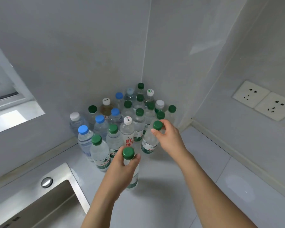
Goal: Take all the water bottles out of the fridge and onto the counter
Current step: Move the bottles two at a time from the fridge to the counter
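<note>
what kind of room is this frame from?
Most likely a home kitchen: a steel sink set into a pale counter, wall sockets above it, tiled walls, and bottles clustered in the corner.

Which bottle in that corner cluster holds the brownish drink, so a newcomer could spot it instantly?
Start at the counter corner where the two walls meet. In the bottle cluster's left rear stands the tea-coloured bottle, behind two blue-capped ones. It alone has amber liquid, under a white printed cap; its neighbours are clear.
</note>
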